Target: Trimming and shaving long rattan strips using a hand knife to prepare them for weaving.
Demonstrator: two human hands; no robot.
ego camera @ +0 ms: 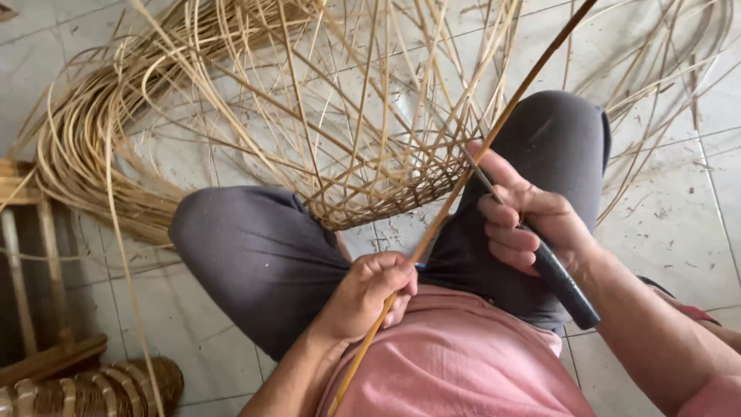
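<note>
Left hand [370, 292] is clenched around a long brown rattan cane [463, 179], gripping it low, just above the pink shirt [455, 363]. The cane runs diagonally from the bottom centre of the view up past the right knee and out at the top right. Right hand [525, 220] is closed on a black-handled knife [552, 274]; handle sticks out behind the palm toward the forearm, thin metal blade lies along the cane near the fingertips, thumb pressed on the cane right there. Blade and cane touch or nearly touch, can't tell which. Person sits cross-legged in grey trousers [255, 255] on a pale tiled floor [679, 201]. A half-woven open basket frame [370, 154] of thin pale strips rests between the knees, loose ends fanning upward. Bundle of curved rattan strips [85, 147] lies on the floor at left. Wooden stool frame [31, 262] at far left, woven basket rim [100, 390] at bottom left.
</note>
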